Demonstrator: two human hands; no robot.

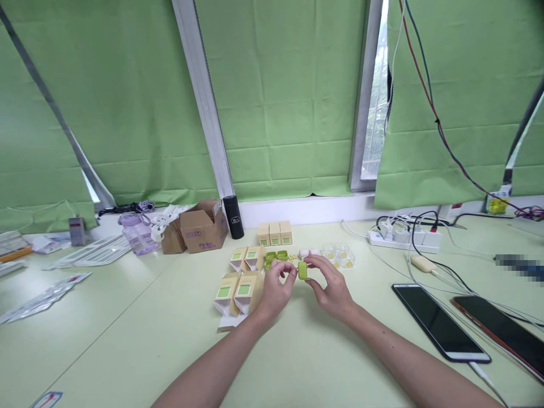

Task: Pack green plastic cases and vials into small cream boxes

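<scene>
Both my hands meet over the middle of the pale green table. My right hand pinches a small green case between thumb and fingers. My left hand is curled with its fingertips at the case's left side, touching it. Just behind my hands lie other green cases, small pink pieces and clear plastic trays. Open tan cartons with green labels lie to the left of my left hand, and three closed tan boxes stand in a row further back.
A brown cardboard box, a black cylinder and a purple bottle stand at the back left. Two phones lie at the right with cables, below a white power strip. Plastic packets lie far left.
</scene>
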